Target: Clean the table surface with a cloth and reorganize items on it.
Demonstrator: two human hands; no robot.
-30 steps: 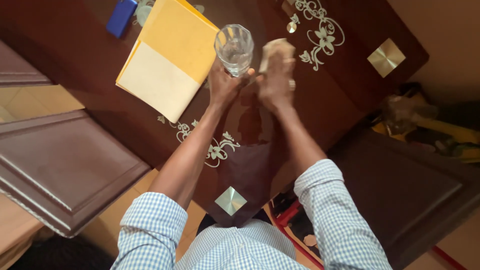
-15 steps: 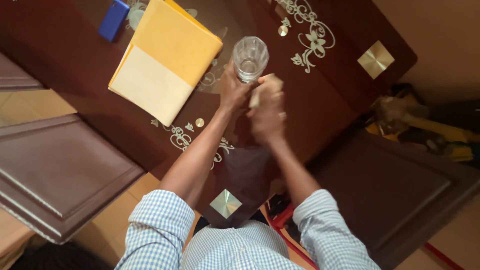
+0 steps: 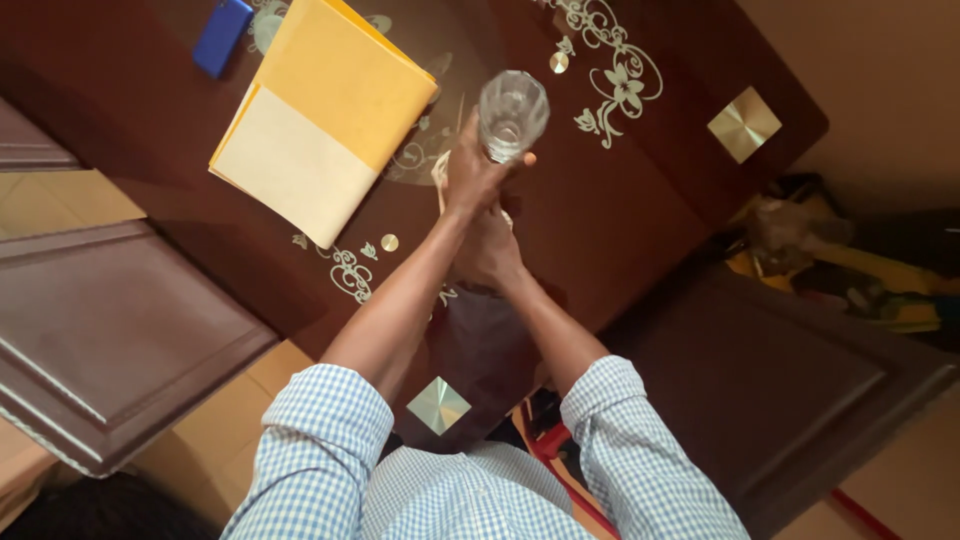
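While the left hand [image 3: 472, 172] grips a clear faceted drinking glass [image 3: 512, 114] by its lower part, fingers wrapped around the base and the mouth turned up toward the camera, the glass is held above the dark brown table [image 3: 620, 210], over its middle. Right hand [image 3: 490, 245]: tucked below and partly behind the left wrist, closed around a pale cloth [image 3: 440, 175], of which only a small edge shows beside the left hand; how firmly it is clenched cannot be told. Table surface: glossy, with cream floral scrollwork and square metallic inlays. Yellow folder [image 3: 325, 115]: lying flat on the table to the left of the glass, near but apart, a paler sheet covering its lower half. Blue flat object [image 3: 222, 36]: at the far left edge of the table, beyond the folder. Sleeves: blue-and-white check, rolled to the elbow. Brown panelled chairs [image 3: 110, 340]: on both sides of the table.
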